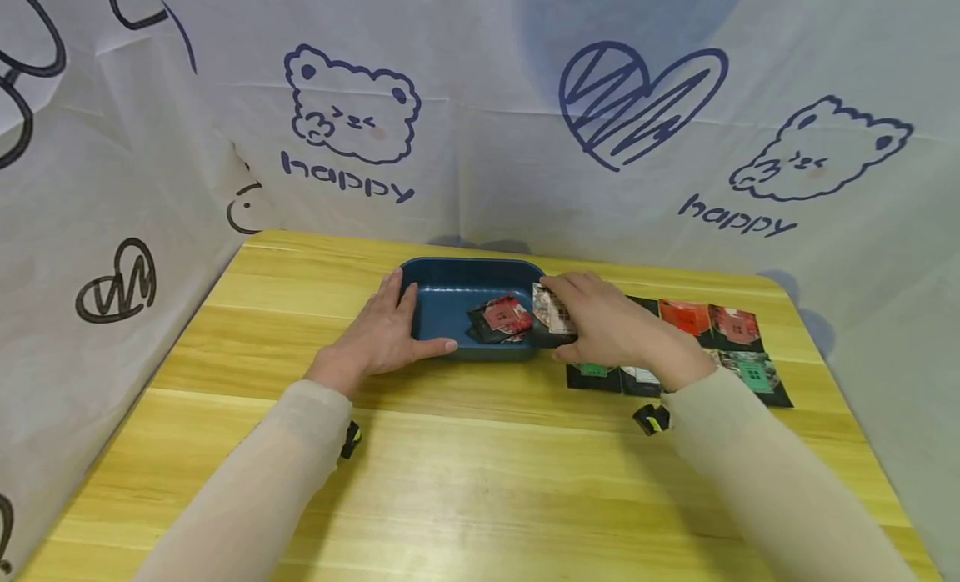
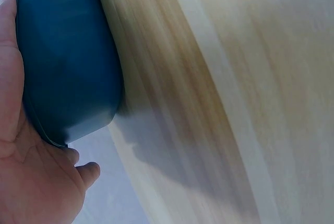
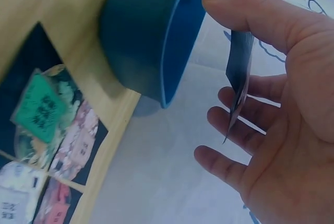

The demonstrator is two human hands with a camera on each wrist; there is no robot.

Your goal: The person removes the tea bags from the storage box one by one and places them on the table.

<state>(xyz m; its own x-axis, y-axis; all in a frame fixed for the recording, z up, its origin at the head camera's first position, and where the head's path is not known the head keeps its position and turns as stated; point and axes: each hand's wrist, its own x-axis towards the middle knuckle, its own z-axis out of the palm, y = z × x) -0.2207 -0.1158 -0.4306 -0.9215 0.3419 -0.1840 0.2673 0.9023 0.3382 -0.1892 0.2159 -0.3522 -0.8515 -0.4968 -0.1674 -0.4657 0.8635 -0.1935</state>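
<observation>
A dark blue rectangular bin [image 1: 442, 315] stands near the back of the table with several small flat packets [image 1: 504, 315] piled in its right part. At its left end, my left hand [image 1: 382, 332] holds the bin, thumb along the front and fingers over the end. The left wrist view shows this hand [image 2: 36, 172] against the bin's side. My right hand [image 1: 607, 319] is over the bin's right end and pinches a black packet with a pale printed label [image 1: 553, 311]. In the right wrist view the held packet [image 3: 241, 62] appears edge-on between thumb and fingers.
Right of the bin, partly behind my right arm, flat packets lie in rows, with red [image 1: 684, 318], pink [image 1: 735, 325] and green [image 1: 756, 372] labels. A wooden table [image 1: 480, 465] lies under everything. A white printed cloth [image 1: 487, 148] hangs behind it.
</observation>
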